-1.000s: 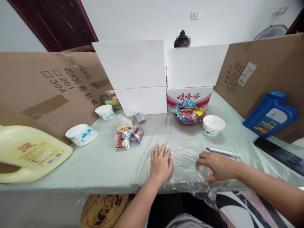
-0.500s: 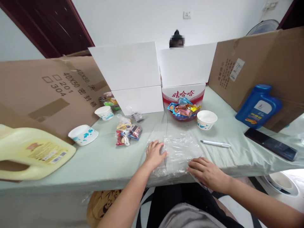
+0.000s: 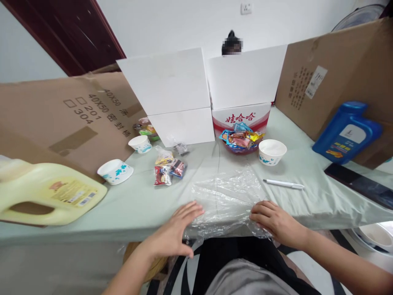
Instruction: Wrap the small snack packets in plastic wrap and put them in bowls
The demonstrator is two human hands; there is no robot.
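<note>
A thin sheet of clear plastic (image 3: 227,200), perhaps a bag, lies wrinkled across the front of the table and reaches over its edge. By its left side is my left hand (image 3: 175,227), open, with fingers stretched and thumb spread away. My right hand (image 3: 274,221) has its bent fingers closed on the plastic's right side; the thumb is hidden underneath. Beyond the right hand, a white pen (image 3: 284,184) rests on the cloth. Several small wrapped snacks (image 3: 168,168) sit farther back on the left.
A snack-filled bowl (image 3: 241,150) and a paper cup (image 3: 272,153) stand behind the plastic. More paper cups (image 3: 116,172) are at left near a yellow jug (image 3: 76,192). A blue bottle (image 3: 348,133) and dark phone (image 3: 362,184) lie right. Cardboard (image 3: 46,110) and white panels (image 3: 181,127) border the table.
The plastic's left part has opened out wider and flatter. My left hand has come off it and moved left and toward me. My right hand stays at the right side.
</note>
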